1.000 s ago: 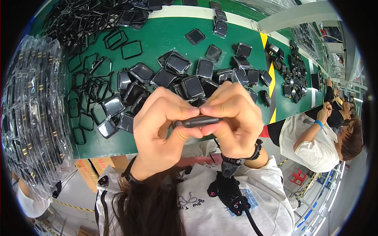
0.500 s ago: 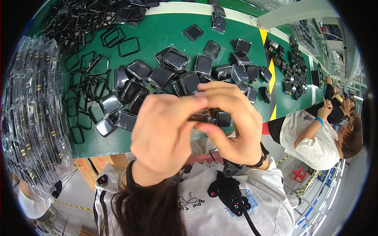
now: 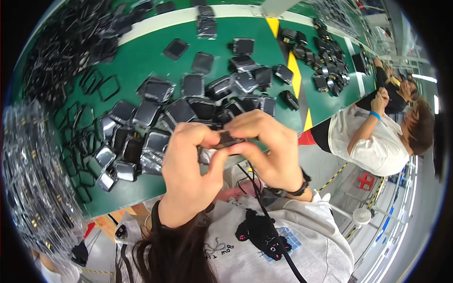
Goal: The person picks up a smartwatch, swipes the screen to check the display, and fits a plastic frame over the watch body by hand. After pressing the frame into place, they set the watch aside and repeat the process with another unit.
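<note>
Between my hands, above the near edge of the green table, is a small dark flat piece point(image 3: 227, 140), tilted and seen nearly edge-on. My left hand point(image 3: 188, 162) grips one side between bent fingers and thumb. From the other side, my right hand point(image 3: 271, 148) pinches it with thumb and fingertips. The fingers cover most of the piece, so its exact kind cannot be made out. Just beyond lie many black rounded-square watch-like cases with glossy faces point(image 3: 180, 111), some in clear film.
Thin black frames point(image 3: 109, 88) lie loose at the left, below a large dark heap point(image 3: 71, 52). Clear plastic trays point(image 3: 37, 179) are stacked at the left edge. Past a yellow-black stripe point(image 3: 293, 70) sit more dark parts point(image 3: 325, 56). A co-worker in white point(image 3: 365, 137) sits at the right.
The view has turned, so the table's things sit further left and the co-worker higher. Both hands still hold the dark piece; the left fingers have opened out somewhat and the piece shows more clearly.
</note>
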A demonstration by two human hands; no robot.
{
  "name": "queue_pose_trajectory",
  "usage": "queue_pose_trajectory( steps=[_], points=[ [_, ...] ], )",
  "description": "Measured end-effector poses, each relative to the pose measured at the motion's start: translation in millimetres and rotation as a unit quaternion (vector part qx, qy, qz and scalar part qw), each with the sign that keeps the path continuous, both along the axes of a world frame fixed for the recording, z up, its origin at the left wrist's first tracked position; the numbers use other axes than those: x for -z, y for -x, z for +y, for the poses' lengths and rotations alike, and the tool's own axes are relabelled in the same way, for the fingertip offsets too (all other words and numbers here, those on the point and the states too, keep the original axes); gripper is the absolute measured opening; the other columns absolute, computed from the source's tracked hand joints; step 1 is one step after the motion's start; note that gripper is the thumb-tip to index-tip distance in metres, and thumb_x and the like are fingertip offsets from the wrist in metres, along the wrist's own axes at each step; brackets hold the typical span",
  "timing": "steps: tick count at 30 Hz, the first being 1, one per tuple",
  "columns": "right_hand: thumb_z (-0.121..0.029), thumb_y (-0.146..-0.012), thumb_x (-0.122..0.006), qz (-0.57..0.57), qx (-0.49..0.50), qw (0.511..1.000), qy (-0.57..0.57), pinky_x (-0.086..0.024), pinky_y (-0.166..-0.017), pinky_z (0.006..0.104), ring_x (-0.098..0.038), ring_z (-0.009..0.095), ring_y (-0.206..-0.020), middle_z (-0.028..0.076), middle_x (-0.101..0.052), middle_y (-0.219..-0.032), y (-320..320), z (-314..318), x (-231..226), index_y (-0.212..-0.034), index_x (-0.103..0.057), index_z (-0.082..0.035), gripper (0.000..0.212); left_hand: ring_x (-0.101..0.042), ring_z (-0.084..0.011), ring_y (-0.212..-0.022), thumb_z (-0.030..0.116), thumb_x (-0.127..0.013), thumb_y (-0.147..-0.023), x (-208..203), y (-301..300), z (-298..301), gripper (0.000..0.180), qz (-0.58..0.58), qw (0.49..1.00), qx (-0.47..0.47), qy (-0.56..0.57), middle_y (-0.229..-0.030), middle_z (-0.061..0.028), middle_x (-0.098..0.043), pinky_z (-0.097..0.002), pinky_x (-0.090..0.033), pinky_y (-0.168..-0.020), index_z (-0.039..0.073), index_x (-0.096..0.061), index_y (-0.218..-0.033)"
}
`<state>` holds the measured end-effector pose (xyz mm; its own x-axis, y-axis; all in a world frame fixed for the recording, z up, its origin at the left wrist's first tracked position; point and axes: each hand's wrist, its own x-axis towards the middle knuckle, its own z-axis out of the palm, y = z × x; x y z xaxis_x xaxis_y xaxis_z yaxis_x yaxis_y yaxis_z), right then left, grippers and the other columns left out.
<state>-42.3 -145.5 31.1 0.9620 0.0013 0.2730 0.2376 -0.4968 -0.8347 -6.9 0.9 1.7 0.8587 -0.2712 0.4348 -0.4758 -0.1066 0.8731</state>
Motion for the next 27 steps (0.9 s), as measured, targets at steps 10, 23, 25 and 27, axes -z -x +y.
queue_pose_trajectory(
  steps=[10, 23, 25, 27],
  points=[
    [-0.004, -0.078, -0.070, 0.165, 0.305, 0.928, 0.136, -0.045, -0.052, 0.0236, -0.056, 0.011, -0.055, 0.007, -0.063, -0.072, 39, -97, 24, -0.094, -0.062, 0.002, 0.019, -0.054, -0.0092, -0.067, -0.008, -0.066, -0.077, 4, 1, -17, 0.015, 0.230, 0.954, 0.190, -0.005, -0.080, -0.0036, -0.055, -0.0205, -0.044, -0.063, -0.001, -0.056, -0.086],
    [-0.008, -0.080, -0.068, 0.065, 0.323, 0.894, 0.304, -0.046, -0.068, 0.0280, -0.058, 0.014, -0.079, 0.009, -0.060, -0.088, 5, -200, 38, -0.102, -0.063, -0.001, 0.024, -0.058, -0.0091, -0.075, 0.001, -0.061, -0.087, 6, -3, -16, 0.016, 0.381, 0.899, 0.209, 0.060, -0.087, -0.0053, -0.061, -0.0221, -0.047, -0.067, 0.000, -0.054, -0.102],
    [-0.008, -0.080, -0.066, 0.073, 0.286, 0.935, 0.195, -0.045, -0.069, 0.0279, -0.057, 0.016, -0.078, 0.008, -0.059, -0.086, 3, -168, 17, -0.105, -0.063, 0.000, 0.027, -0.060, -0.0137, -0.087, 0.006, -0.053, -0.092, 9, -8, -17, 0.030, 0.466, 0.827, 0.281, 0.142, -0.105, -0.0109, -0.059, -0.0244, -0.049, -0.073, 0.001, -0.046, -0.121],
    [-0.008, -0.081, -0.064, 0.019, 0.118, 0.982, 0.148, -0.044, -0.069, 0.0266, -0.056, 0.018, -0.077, 0.008, -0.059, -0.087, -5, -123, -11, -0.108, -0.063, 0.002, 0.029, -0.059, -0.0162, -0.094, 0.007, -0.050, -0.094, -2, -10, -21, 0.035, 0.522, 0.772, 0.287, 0.223, -0.114, -0.0126, -0.054, -0.0265, -0.049, -0.076, 0.002, -0.041, -0.128]
  ],
)
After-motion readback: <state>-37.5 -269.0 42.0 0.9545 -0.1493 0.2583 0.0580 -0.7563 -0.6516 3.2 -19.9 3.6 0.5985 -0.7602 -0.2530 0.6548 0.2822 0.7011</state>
